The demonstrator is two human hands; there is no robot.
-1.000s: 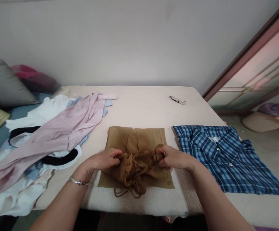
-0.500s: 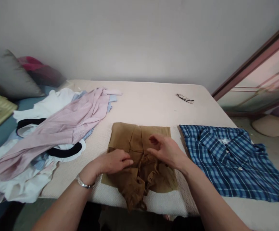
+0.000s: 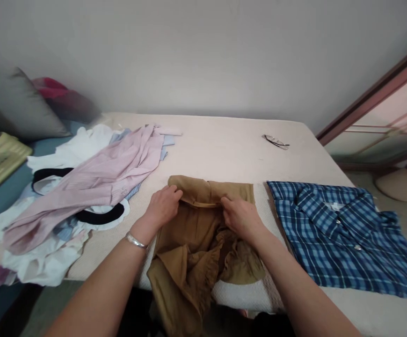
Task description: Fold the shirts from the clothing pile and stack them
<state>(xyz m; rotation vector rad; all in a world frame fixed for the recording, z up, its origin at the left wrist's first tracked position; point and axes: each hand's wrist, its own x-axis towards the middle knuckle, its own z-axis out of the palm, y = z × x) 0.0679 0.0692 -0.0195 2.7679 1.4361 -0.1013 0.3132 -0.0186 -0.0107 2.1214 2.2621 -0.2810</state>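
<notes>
A brown garment (image 3: 199,224) with ruffled trim lies in front of me, its lower part hanging over the near edge of the bed-like surface. My left hand (image 3: 164,203) pinches a fold of it at the upper left, a silver bangle round that wrist. On the other end of the same raised fold, my right hand (image 3: 240,215) has its fingers closed. The fold runs as a ridge between both hands. To the right, apart from my right hand, a blue plaid shirt (image 3: 344,238) lies folded with its collar up top.
A pile of clothes with a pink garment (image 3: 101,182) on top lies at the left. Glasses (image 3: 275,142) rest toward the back right of the cream surface (image 3: 217,145). A grey cushion (image 3: 21,107) and a yellow box-like object (image 3: 2,159) stand farther left.
Both hands have moved up the brown garment and closed on its cloth, lifting a fold. Its lower part has loosened and now hangs farther over the near edge.
</notes>
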